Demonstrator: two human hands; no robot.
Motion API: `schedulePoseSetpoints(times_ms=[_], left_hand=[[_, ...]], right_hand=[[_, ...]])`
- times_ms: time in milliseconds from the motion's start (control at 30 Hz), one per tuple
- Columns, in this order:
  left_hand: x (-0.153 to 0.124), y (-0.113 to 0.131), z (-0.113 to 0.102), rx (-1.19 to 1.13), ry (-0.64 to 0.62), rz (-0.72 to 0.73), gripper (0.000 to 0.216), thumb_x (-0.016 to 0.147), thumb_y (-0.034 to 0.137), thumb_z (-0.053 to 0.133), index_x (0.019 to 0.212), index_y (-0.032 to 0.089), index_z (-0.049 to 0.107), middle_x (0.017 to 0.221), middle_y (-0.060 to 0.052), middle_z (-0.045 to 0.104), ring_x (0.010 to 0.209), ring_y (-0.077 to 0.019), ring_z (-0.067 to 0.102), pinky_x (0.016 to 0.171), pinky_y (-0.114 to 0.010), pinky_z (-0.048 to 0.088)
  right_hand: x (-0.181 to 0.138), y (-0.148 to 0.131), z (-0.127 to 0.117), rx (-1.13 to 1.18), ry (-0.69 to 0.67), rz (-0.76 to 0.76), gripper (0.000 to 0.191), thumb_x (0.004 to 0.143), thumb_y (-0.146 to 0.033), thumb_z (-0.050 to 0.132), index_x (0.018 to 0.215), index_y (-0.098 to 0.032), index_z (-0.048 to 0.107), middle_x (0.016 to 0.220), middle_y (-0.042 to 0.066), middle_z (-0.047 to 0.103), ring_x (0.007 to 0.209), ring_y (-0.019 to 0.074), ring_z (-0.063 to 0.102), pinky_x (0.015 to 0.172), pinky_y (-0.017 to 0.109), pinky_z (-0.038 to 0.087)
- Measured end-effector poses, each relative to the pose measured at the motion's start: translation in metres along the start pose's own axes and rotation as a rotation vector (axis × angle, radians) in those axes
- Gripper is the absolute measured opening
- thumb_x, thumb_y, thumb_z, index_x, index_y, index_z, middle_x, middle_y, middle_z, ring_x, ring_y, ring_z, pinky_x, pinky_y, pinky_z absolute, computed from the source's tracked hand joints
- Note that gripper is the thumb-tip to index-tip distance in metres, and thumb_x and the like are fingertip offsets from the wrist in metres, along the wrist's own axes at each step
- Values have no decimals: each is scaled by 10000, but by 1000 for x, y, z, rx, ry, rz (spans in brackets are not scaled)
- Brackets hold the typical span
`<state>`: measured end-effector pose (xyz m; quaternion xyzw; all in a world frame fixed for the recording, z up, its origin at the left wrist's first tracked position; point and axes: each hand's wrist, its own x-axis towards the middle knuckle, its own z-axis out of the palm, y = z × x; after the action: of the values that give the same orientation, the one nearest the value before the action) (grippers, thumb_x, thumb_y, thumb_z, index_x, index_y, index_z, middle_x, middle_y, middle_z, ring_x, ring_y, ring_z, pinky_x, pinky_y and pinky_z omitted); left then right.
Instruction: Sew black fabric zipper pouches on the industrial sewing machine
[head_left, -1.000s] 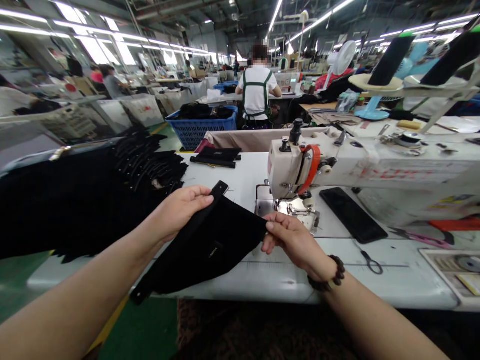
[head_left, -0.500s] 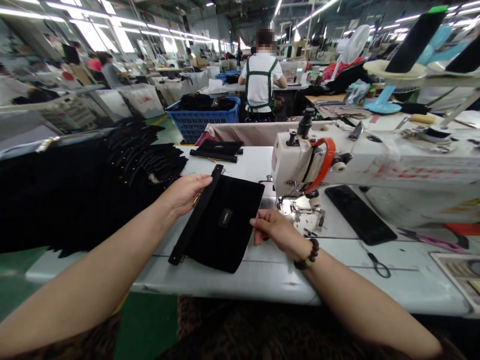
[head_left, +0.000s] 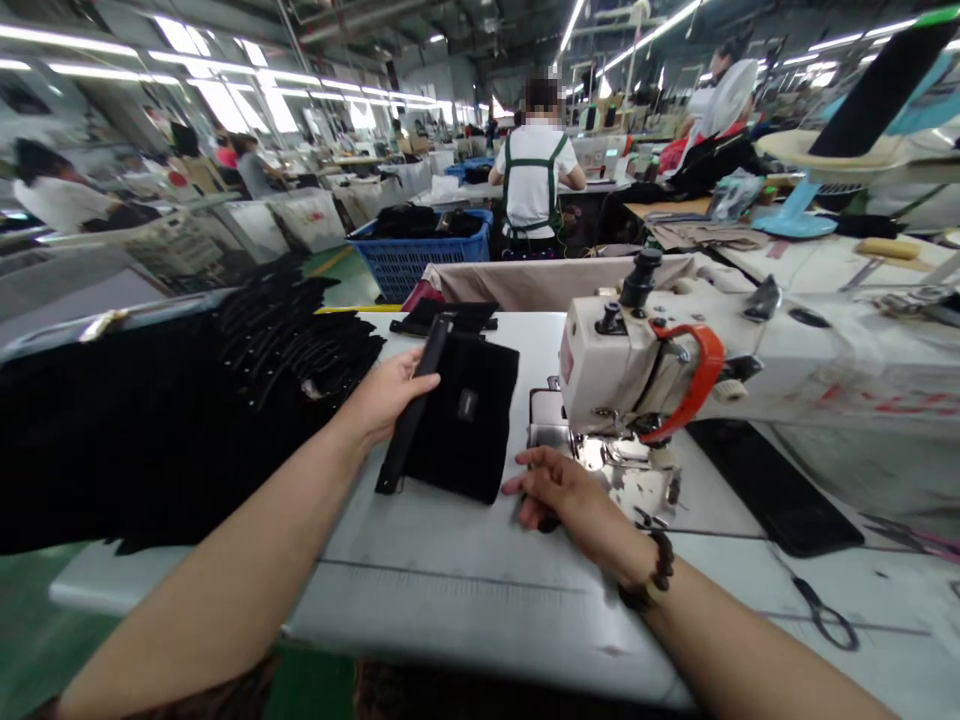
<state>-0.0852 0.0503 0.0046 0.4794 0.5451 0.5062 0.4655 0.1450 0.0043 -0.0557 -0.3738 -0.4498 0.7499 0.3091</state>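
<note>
My left hand [head_left: 391, 397] grips a black fabric piece [head_left: 469, 450] by the stiff dark strip along its left edge, thumb on top. A small label [head_left: 467, 404] sits on the piece's face. Just off its right edge is my right hand [head_left: 566, 495], with the thumb and index finger stretched toward it but apart from it. The other fingers curl around a small dark thing [head_left: 550, 523] that is mostly hidden. Another black piece [head_left: 469, 315] lies behind, partly covered. The sewing machine [head_left: 611, 360] stands right of the fabric, its metal plate [head_left: 600, 455] near my right hand.
A large heap of black pieces [head_left: 150, 420] hangs at the left. Right of the machine head lie a black phone [head_left: 780, 490] and a small tool with a ring handle [head_left: 829, 620]. Beyond the table are a blue crate [head_left: 420, 255] and a co-worker [head_left: 534, 175] with their back turned.
My right hand has let go of the fabric's right edge and drawn away from it. My left hand has carried the piece away from me, over the one behind. The view has shifted too.
</note>
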Motion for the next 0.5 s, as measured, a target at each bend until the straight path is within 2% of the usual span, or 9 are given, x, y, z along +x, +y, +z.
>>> schedulePoseSetpoints(times_ms=[133, 233, 333, 400, 467, 500], left_hand=[[65, 22, -2, 74, 290, 193, 395, 760, 241, 576, 1134, 150, 485, 975, -44, 621, 880, -166, 598, 801, -296, 469], [92, 23, 0, 215, 396, 186, 298, 852, 275, 500, 1111, 129, 494, 1034, -77, 579, 886, -178, 582, 772, -355, 485], [81, 16, 4, 410, 391, 160, 283, 842, 281, 533, 1084, 136, 521, 1106, -84, 543, 971, -209, 549, 821, -421, 464], [57, 19, 4, 542, 355, 186, 348, 691, 163, 677, 1018, 103, 573, 1151, -136, 541, 1086, -273, 496, 940, -456, 378], [26, 33, -2, 653, 317, 252, 456, 587, 100, 715, 1026, 105, 590, 1265, -149, 474, 1209, -289, 387, 1044, -406, 266], [9, 45, -9, 699, 312, 286, 466, 601, 107, 697, 1053, 116, 584, 1316, -136, 428, 1253, -277, 329, 1073, -390, 212]], right_hand=[[1, -1, 4, -90, -36, 37, 425, 632, -387, 603, 946, -170, 416, 725, 12, 620, 422, 75, 513, 409, 200, 372], [3, 2, 3, -152, -77, 42, 448, 621, -434, 601, 941, -178, 421, 708, -7, 586, 403, 69, 486, 397, 203, 344], [5, 12, 1, -190, -115, 37, 438, 623, -460, 603, 924, -188, 436, 712, -11, 562, 403, 67, 469, 404, 211, 339], [6, 20, 0, -213, -125, 19, 419, 640, -466, 597, 923, -190, 458, 722, -6, 558, 415, 68, 471, 414, 212, 338], [7, 26, -1, -238, -115, 3, 389, 667, -457, 583, 927, -189, 478, 736, -1, 554, 440, 70, 483, 427, 211, 343], [8, 28, -2, -250, -122, 5, 380, 676, -453, 580, 930, -187, 484, 746, 2, 553, 454, 72, 491, 435, 210, 349]])
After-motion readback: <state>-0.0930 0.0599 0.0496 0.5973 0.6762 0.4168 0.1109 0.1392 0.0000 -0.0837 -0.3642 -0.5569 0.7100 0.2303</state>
